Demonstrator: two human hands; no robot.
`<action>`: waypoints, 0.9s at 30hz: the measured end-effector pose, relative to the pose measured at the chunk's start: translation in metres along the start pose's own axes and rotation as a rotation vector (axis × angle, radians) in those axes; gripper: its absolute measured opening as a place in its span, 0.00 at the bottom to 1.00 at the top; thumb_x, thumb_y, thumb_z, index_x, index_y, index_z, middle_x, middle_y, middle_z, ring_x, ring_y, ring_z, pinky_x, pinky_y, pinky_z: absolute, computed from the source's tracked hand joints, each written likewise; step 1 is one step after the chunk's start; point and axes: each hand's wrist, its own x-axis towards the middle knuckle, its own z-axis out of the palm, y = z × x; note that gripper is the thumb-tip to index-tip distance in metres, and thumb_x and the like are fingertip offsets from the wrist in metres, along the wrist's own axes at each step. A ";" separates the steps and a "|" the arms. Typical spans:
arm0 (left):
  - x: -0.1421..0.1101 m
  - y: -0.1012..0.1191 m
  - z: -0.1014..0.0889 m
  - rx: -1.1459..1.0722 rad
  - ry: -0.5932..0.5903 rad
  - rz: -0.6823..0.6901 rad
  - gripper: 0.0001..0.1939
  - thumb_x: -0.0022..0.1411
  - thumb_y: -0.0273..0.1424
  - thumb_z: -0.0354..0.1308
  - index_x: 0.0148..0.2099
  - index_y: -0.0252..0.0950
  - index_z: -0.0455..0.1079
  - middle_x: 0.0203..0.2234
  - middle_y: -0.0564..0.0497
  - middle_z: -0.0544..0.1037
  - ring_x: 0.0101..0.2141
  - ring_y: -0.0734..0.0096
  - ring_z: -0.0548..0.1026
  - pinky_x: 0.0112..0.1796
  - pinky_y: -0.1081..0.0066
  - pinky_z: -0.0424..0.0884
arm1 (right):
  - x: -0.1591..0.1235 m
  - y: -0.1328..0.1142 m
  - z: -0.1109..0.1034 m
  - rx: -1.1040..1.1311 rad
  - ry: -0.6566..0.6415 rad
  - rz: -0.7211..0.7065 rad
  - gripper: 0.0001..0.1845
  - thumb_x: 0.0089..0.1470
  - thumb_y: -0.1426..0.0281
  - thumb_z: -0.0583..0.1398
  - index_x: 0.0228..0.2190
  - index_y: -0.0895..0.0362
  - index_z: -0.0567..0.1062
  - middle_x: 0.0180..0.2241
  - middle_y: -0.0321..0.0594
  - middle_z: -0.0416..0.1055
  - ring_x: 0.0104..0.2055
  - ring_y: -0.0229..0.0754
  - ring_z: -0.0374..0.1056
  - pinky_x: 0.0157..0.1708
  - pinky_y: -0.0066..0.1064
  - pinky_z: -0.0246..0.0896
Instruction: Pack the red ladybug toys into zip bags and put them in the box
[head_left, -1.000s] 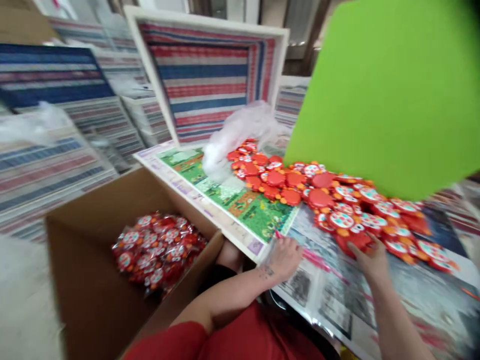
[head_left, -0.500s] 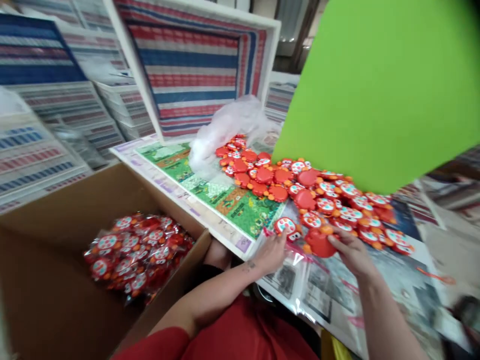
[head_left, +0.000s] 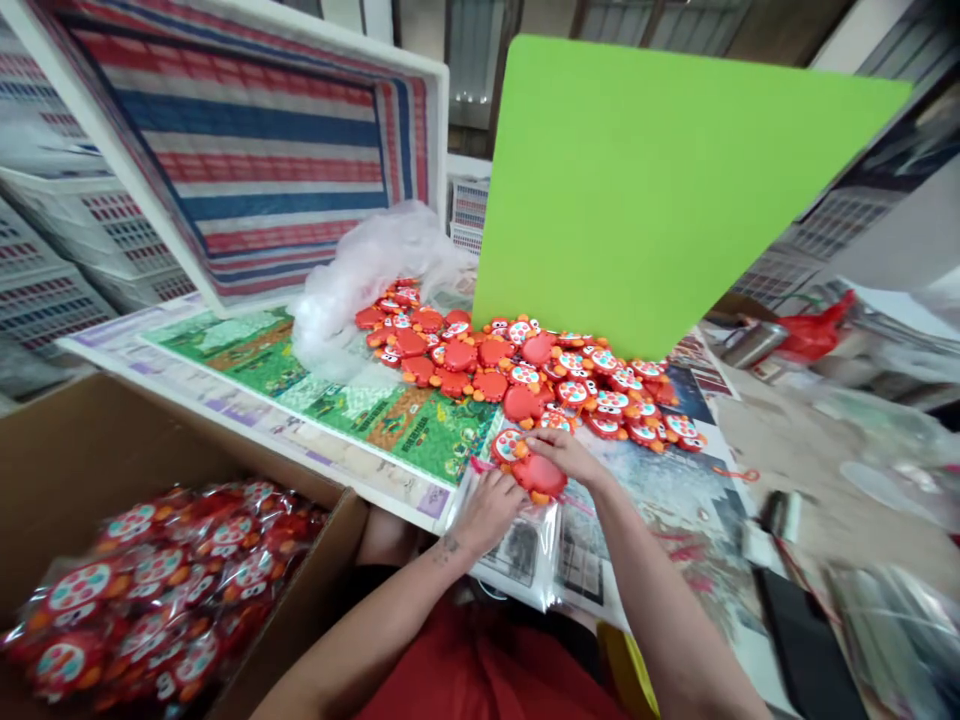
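At the table's near edge lies a clear plastic bag (head_left: 546, 545) with a pink strip at its mouth. My left hand (head_left: 491, 508) is closed on the bag's left side near the mouth, its fingertips partly hidden. My right hand (head_left: 568, 455) grips a red crab-shaped toy (head_left: 541, 476), plain side up, with orange knobs. Against it, between my hands, rests a second toy (head_left: 508, 445) with a dotted white patch facing up. A heap of the same toys (head_left: 491, 385) spreads just beyond my hands.
A cardboard box (head_left: 341, 545) at left holds bagged toys (head_left: 154, 575). Behind the heap stand a green board (head_left: 637, 200), a crumpled clear bag (head_left: 375, 250) and a tilted crate with striped lining (head_left: 277, 165). A black flat object (head_left: 810, 640) lies at right.
My view has turned right, so the scene sits farther left. My right hand has brought its toy left, against the other toy. My left hand has drawn back from that toy onto the bag.
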 end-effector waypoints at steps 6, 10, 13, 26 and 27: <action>-0.005 0.003 0.002 -0.002 0.133 -0.076 0.08 0.66 0.33 0.54 0.36 0.37 0.72 0.39 0.46 0.73 0.45 0.61 0.67 0.49 0.60 0.63 | 0.015 -0.007 0.045 -0.024 -0.141 -0.061 0.11 0.51 0.65 0.61 0.24 0.60 0.76 0.23 0.31 0.73 0.28 0.36 0.65 0.33 0.26 0.63; -0.003 0.002 0.001 -0.048 0.175 -0.090 0.05 0.65 0.31 0.54 0.37 0.37 0.71 0.49 0.45 0.72 0.52 0.59 0.65 0.53 0.57 0.63 | 0.009 -0.004 0.048 -0.003 0.091 -0.091 0.15 0.58 0.66 0.53 0.42 0.56 0.75 0.45 0.39 0.75 0.46 0.41 0.68 0.46 0.32 0.62; 0.001 0.000 -0.003 -0.139 0.143 -0.080 0.04 0.65 0.30 0.55 0.37 0.37 0.69 0.54 0.45 0.70 0.57 0.60 0.64 0.56 0.55 0.61 | -0.014 0.011 0.032 -0.103 0.366 -0.012 0.17 0.58 0.63 0.50 0.42 0.58 0.74 0.40 0.44 0.75 0.43 0.45 0.69 0.44 0.35 0.62; 0.015 -0.011 -0.037 -0.418 -0.188 -0.146 0.03 0.56 0.29 0.63 0.31 0.37 0.71 0.58 0.45 0.66 0.58 0.58 0.64 0.56 0.60 0.62 | -0.088 0.044 0.070 -0.438 0.494 0.301 0.20 0.58 0.68 0.48 0.48 0.54 0.73 0.36 0.45 0.78 0.37 0.49 0.74 0.34 0.34 0.62; 0.015 -0.012 -0.040 -0.390 -0.199 -0.137 0.03 0.56 0.29 0.63 0.31 0.37 0.72 0.58 0.45 0.67 0.57 0.58 0.65 0.56 0.60 0.62 | -0.088 0.042 0.073 -0.456 0.501 0.300 0.22 0.58 0.68 0.47 0.50 0.54 0.72 0.35 0.45 0.78 0.35 0.49 0.74 0.33 0.34 0.62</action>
